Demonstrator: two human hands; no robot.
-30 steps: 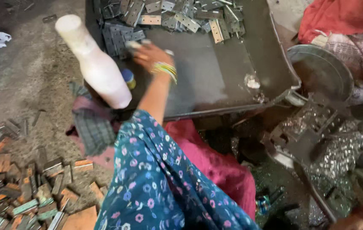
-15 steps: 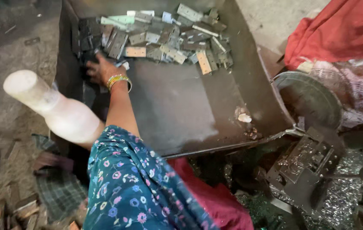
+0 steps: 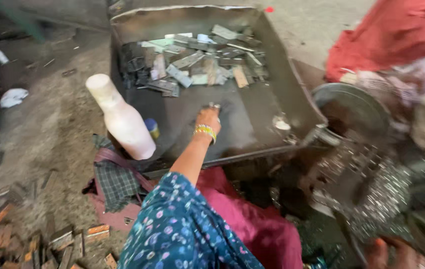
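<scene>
My left hand (image 3: 207, 118), with yellow-green bangles at the wrist, reaches from a blue flowered sleeve into a big dark metal tray (image 3: 292, 102). Its fingers are curled down over a few dark metal pieces (image 3: 218, 106) on the tray floor, near the middle. A pile of flat grey and tan metal pieces (image 3: 197, 65) lies across the far half of the tray, apart from the hand. At the bottom right edge there is a blurred skin-coloured shape (image 3: 394, 253). It could be my right hand; the frame does not show clearly.
A white plastic bottle (image 3: 123, 119) stands at the tray's left front corner, with a small blue-capped thing (image 3: 151, 127) behind it. A checked cloth (image 3: 115, 182) lies below. At the right are a round metal bowl (image 3: 352, 107), red cloth (image 3: 397, 35) and dark machinery (image 3: 372, 189). Loose metal pieces (image 3: 58, 244) litter the floor.
My left hand has drawn back from the left side of the pile to the tray's middle, with dark pieces under its fingers. The view has shifted.
</scene>
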